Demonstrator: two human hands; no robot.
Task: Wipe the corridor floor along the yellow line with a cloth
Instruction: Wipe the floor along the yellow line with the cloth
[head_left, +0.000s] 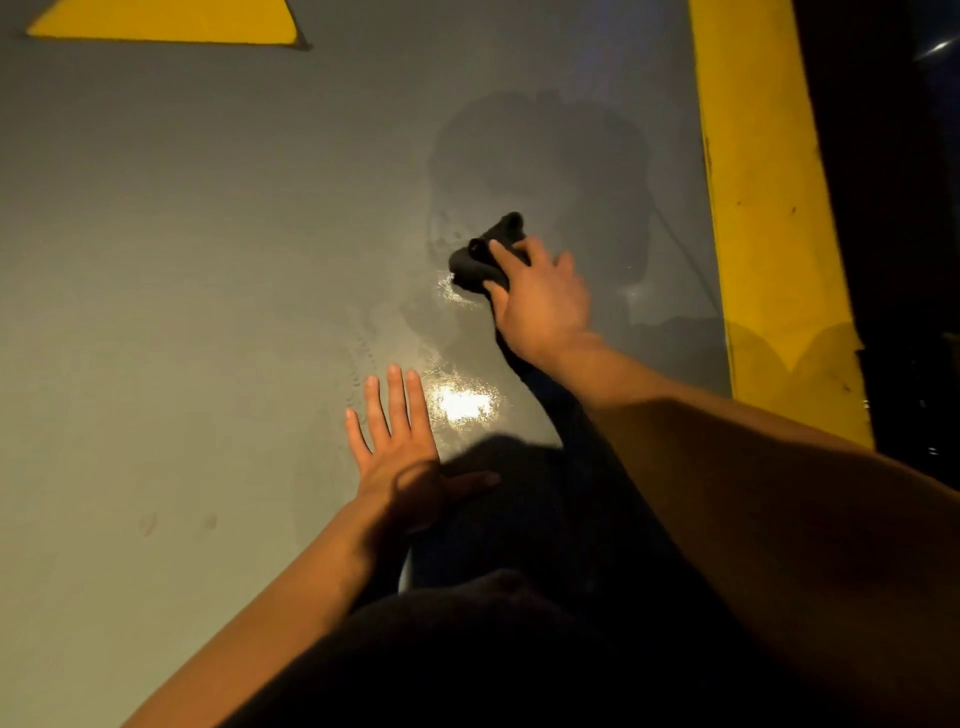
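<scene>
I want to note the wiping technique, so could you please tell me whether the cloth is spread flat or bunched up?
Bunched up: the dark cloth sits in lumpy folds under the right hand on the wet floor.

Dark cloth (483, 254); grey floor (208, 234); yellow line (763, 182); yellow triangle (171, 21).

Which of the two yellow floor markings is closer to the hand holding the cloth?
The long yellow line running up the right side. The right hand presses the dark cloth on the grey floor just beside it, while the yellow triangle sits far off at top left.
</scene>
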